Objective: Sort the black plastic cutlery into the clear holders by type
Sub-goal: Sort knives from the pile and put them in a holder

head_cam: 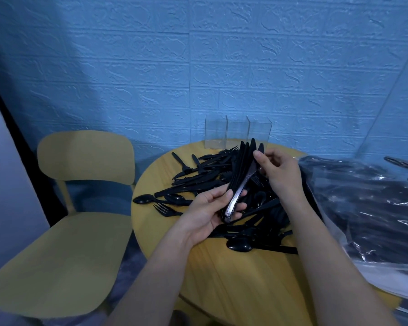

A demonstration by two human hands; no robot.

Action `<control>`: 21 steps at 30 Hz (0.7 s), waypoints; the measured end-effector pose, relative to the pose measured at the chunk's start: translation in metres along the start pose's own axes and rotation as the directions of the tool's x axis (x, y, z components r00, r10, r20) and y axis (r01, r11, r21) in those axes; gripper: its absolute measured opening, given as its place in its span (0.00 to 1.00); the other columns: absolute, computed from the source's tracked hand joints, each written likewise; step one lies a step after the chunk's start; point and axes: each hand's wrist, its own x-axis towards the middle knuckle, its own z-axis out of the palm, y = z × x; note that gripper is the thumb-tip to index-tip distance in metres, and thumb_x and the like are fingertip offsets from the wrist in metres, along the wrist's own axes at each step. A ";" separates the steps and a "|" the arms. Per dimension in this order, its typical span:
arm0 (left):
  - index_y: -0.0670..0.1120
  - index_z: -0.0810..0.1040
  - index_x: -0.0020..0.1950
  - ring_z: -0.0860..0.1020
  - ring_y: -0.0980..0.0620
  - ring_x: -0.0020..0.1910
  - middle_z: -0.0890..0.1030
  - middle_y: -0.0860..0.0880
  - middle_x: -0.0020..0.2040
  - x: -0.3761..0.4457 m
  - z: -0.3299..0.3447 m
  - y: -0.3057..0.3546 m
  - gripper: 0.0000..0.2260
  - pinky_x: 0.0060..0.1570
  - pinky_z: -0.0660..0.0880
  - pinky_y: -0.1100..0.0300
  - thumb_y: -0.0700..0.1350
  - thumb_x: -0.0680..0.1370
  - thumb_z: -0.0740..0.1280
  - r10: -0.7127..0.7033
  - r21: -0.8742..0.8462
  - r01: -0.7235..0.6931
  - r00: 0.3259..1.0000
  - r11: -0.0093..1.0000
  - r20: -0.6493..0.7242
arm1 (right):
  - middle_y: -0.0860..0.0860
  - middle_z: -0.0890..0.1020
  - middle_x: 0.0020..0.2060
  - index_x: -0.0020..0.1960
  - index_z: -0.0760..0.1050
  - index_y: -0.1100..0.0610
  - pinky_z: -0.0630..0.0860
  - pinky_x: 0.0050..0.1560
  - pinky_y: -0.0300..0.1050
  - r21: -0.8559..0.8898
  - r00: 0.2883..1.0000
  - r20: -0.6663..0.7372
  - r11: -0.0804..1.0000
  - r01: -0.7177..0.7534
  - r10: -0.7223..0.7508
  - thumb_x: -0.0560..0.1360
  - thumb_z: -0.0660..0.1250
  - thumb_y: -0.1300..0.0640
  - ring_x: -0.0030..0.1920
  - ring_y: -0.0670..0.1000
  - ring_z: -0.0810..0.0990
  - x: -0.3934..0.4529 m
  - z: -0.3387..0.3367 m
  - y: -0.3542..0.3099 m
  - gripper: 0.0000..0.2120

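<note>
Bundle of black plastic knives (239, 175) gripped at handles by left hand (210, 208); blade tips pinched by right hand (278, 170) fingers (257, 156). Judged light, stiff, glossy-slippery; handle end best grasped.

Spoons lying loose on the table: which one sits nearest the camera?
The spoon at the pile's near edge, bowl pointing left, below the left hand. The others lie farther back on the left side of the table.

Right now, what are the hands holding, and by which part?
The left hand grips a bundle of black knives by the handle ends. The right hand pinches the blade tip of the frontmost knife.
</note>
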 end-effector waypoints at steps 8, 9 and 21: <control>0.44 0.79 0.57 0.82 0.54 0.40 0.84 0.49 0.47 0.001 -0.003 -0.004 0.11 0.39 0.80 0.61 0.36 0.77 0.63 0.021 0.060 -0.019 0.999 0.998 -0.031 | 0.46 0.80 0.33 0.43 0.77 0.52 0.72 0.36 0.32 -0.126 0.998 0.029 0.991 0.051 -0.048 0.76 0.66 0.48 0.32 0.40 0.76 0.000 -0.003 0.003 0.08; 0.43 0.79 0.58 0.82 0.54 0.40 0.84 0.49 0.47 0.002 -0.004 -0.004 0.11 0.38 0.80 0.61 0.36 0.77 0.63 0.039 0.040 -0.037 0.997 0.999 -0.062 | 0.45 0.79 0.32 0.42 0.77 0.52 0.70 0.35 0.30 -0.147 0.998 0.028 0.988 0.051 -0.048 0.76 0.66 0.49 0.30 0.39 0.75 0.001 -0.006 0.004 0.07; 0.43 0.80 0.53 0.83 0.54 0.42 0.83 0.48 0.47 0.005 -0.023 -0.002 0.07 0.40 0.80 0.61 0.38 0.79 0.63 0.295 -0.045 -0.412 0.720 0.910 -0.628 | 0.50 0.76 0.55 0.58 0.79 0.50 0.63 0.63 0.50 -0.632 0.865 0.501 0.680 0.371 -0.006 0.77 0.66 0.50 0.60 0.53 0.71 0.007 0.045 0.013 0.12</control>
